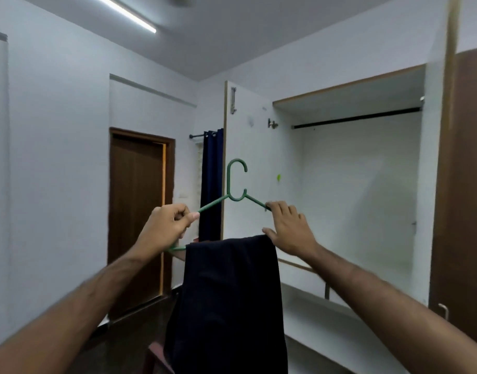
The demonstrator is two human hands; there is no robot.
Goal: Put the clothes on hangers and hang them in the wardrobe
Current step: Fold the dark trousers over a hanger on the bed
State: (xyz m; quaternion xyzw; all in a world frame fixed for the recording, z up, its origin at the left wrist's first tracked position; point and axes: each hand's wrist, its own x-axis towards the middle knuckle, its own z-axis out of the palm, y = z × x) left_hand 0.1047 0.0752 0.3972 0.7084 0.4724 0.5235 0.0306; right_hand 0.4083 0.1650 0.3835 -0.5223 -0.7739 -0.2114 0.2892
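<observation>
Head view: both hands are holding a green plastic hanger [236, 195] up in front of the open wardrobe [361, 168]. The left hand [167, 228] is gripping the hanger's left sloping arm, with the fingers curled round it and the thumb pressing against them. The right hand [288, 228] is resting over the hanger's right shoulder; its fingers are bending over the sloping arm while the thumb is touching the top edge of the garment. A dark navy pair of trousers [232, 300] is hanging folded over the hanger's lower bar, draping straight down between the two forearms. The hanger's hook is pointing upward, with its opening facing right, and it is standing in front of the wardrobe's open white door [248, 147]. The wardrobe's dark hanging rail [356, 118] is running across the upper compartment, up and to the right of the hanger and apart from it. A white shelf [340, 327] is lying below that compartment. A brown room door [137, 217] and a blue curtain [211, 182] are standing to the left.
</observation>
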